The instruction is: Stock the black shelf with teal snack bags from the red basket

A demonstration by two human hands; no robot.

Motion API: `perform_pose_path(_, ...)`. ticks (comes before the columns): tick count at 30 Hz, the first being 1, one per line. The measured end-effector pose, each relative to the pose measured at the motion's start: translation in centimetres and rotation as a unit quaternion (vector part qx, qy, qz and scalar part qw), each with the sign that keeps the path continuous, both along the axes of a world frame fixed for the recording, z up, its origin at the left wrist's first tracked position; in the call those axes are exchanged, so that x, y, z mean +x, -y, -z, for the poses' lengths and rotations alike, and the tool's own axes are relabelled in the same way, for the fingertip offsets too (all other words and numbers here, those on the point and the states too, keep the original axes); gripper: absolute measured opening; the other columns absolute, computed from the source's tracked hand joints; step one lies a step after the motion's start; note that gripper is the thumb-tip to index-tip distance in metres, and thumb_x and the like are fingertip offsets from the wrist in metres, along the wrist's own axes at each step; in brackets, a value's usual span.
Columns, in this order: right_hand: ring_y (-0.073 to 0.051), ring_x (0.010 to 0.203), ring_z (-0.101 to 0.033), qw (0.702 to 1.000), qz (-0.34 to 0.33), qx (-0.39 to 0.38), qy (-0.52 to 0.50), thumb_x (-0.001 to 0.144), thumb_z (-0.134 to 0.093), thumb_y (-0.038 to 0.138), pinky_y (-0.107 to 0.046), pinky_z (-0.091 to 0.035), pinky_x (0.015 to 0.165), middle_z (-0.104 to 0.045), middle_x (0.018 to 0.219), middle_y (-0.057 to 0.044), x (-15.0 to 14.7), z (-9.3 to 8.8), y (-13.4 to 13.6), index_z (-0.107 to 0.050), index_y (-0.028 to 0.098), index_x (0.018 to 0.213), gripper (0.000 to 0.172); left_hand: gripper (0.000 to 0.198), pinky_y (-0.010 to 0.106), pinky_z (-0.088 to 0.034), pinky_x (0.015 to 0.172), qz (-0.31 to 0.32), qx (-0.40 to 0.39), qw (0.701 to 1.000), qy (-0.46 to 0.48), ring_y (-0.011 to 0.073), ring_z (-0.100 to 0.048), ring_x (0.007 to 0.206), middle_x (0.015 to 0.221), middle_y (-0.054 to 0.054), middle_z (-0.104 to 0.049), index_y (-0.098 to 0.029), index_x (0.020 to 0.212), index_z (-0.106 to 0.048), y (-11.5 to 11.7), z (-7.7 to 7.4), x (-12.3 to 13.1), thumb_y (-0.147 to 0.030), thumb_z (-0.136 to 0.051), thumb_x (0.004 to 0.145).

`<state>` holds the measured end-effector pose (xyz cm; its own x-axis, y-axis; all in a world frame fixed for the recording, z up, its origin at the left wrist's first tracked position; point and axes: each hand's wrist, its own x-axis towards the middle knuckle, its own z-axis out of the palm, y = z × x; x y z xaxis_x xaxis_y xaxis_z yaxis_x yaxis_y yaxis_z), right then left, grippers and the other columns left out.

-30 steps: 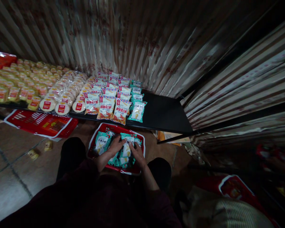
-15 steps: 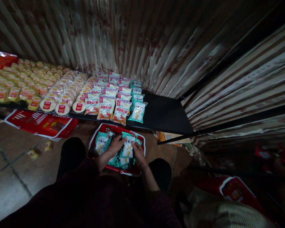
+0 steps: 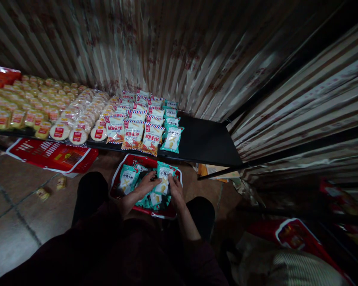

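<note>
My right hand (image 3: 175,190) grips the right edge of a teal-and-white snack packet (image 3: 164,183), held upright over a red basket (image 3: 146,159) between my knees. On the packet's left side is my left hand (image 3: 147,184), its thumb and fingers apart and the fingertips at or close to the packet's edge. More teal packets (image 3: 128,178) of the same kind lie in the basket below. On the black shelf (image 3: 207,141) in front, a row of matching teal packets (image 3: 171,139) runs front to back, right of several white-and-red snack bags (image 3: 133,134).
Round wrapped crackers (image 3: 78,136) and small yellow wrapped snacks (image 3: 18,118) fill the shelf's left side. A red basket (image 3: 89,159) lies under the shelf. Small yellow packets (image 3: 42,194) are on the floor. Another red basket (image 3: 298,234) stands at right, near a dark metal bar (image 3: 274,159).
The held packet has shifted slightly up and to the right with my right hand. My left thumb has come off its face, and the left fingers have spread.
</note>
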<state>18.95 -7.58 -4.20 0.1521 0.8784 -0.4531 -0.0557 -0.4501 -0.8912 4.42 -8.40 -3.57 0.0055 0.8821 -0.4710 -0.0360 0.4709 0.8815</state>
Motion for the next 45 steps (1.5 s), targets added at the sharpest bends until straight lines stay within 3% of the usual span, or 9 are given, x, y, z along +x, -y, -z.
perform_pose_path(4,-0.021,0.079,-0.067,0.999,0.008,-0.026,-0.041,0.065,-0.067,0.06,-0.027,-0.053,0.067,-0.073,0.087,-0.006,-0.1,-1.4,0.1,-0.067,0.017,0.097,0.054,0.039,0.032,-0.047,0.088,-0.009,0.052,0.998,0.022,0.021,-0.06,0.1,0.11,0.011,-0.065,-0.015,0.109,-0.06,0.2,-0.3,0.3,-0.031,-0.065,0.073)
perform_pose_path(9,-0.022,0.089,-0.067,0.998,-0.009,-0.003,-0.06,0.066,-0.067,0.058,-0.03,-0.053,0.073,-0.072,0.095,-0.005,0.6,-2.1,0.3,-0.066,0.019,0.102,0.054,0.032,0.031,-0.049,0.084,-0.017,0.108,0.993,0.033,0.0203,-0.062,0.092,0.104,0.008,-0.068,-0.015,0.102,-0.063,-0.1,-1.0,0.4,-0.029,-0.063,0.073)
perform_pose_path(14,-0.025,0.087,-0.068,0.993,-0.053,0.004,-0.107,0.064,-0.069,0.058,-0.034,-0.054,0.072,-0.072,0.096,-0.006,1.0,-2.5,0.5,-0.063,0.019,0.109,0.06,0.033,0.031,-0.049,0.084,-0.024,0.117,0.993,0.009,0.0197,-0.063,0.092,0.1,0.005,-0.069,-0.017,0.103,-0.064,-0.6,-1.9,0.8,-0.03,-0.063,0.073)
perform_pose_path(19,-0.025,0.084,-0.068,0.988,-0.051,0.008,-0.146,0.063,-0.072,0.055,-0.035,-0.054,0.071,-0.073,0.09,-0.006,0.9,-3.2,0.7,-0.063,0.019,0.106,0.057,0.031,0.031,-0.05,0.082,-0.025,0.116,0.993,-0.011,0.0201,-0.062,0.092,0.099,0.006,-0.069,-0.018,0.102,-0.064,-0.6,-2.6,1.1,-0.032,-0.062,0.075)
perform_pose_path(26,-0.024,0.079,-0.069,0.994,-0.014,0.025,-0.106,0.066,-0.068,0.056,-0.034,-0.055,0.068,-0.073,0.085,-0.006,0.4,-3.9,0.9,-0.063,0.018,0.105,0.055,0.031,0.035,-0.049,0.086,-0.019,0.127,0.988,-0.084,0.0207,-0.062,0.095,0.102,0.008,-0.068,-0.017,0.107,-0.061,-0.4,-3.4,1.4,-0.031,-0.055,0.081)
perform_pose_path(30,-0.024,0.079,-0.068,0.996,0.006,0.054,-0.065,0.067,-0.067,0.055,-0.034,-0.055,0.068,-0.073,0.088,-0.007,0.4,-4.0,0.9,-0.062,0.018,0.109,0.056,0.037,0.039,-0.047,0.091,-0.058,0.199,0.958,-0.199,0.0209,-0.059,0.101,0.111,0.011,-0.062,-0.015,0.114,-0.054,0.2,-4.3,1.8,-0.022,-0.056,0.077)
perform_pose_path(34,-0.023,0.084,-0.067,0.993,-0.018,0.107,0.041,0.069,-0.066,0.055,-0.035,-0.053,0.076,-0.072,0.095,-0.007,0.8,-4.6,1.0,-0.062,0.017,0.109,0.055,0.032,0.038,-0.046,0.093,-0.044,0.252,0.938,-0.232,0.0204,-0.056,0.106,0.109,0.009,-0.059,-0.018,0.11,-0.056,1.2,-5.2,2.4,-0.021,-0.051,0.079)
perform_pose_path(39,-0.024,0.098,-0.063,0.975,-0.052,0.156,0.148,0.072,-0.064,0.053,-0.036,-0.048,0.087,-0.068,0.107,-0.008,0.7,-5.7,1.5,-0.06,0.017,0.115,0.056,0.035,0.038,-0.043,0.096,-0.048,0.183,0.968,-0.166,0.0203,-0.055,0.11,0.118,0.009,-0.057,-0.019,0.115,-0.054,2.0,-5.9,2.9,-0.028,-0.049,0.082)
perform_pose_path(45,-0.022,0.103,-0.06,0.979,-0.079,0.165,0.089,0.077,-0.059,0.053,-0.032,-0.048,0.087,-0.065,0.114,-0.006,0.5,-5.3,1.9,-0.063,0.022,0.112,0.047,0.045,0.035,-0.037,0.101,-0.072,0.064,0.995,-0.033,0.0221,-0.05,0.12,0.128,0.012,-0.055,-0.017,0.121,-0.051,2.0,-6.2,2.4,-0.037,-0.055,0.08)
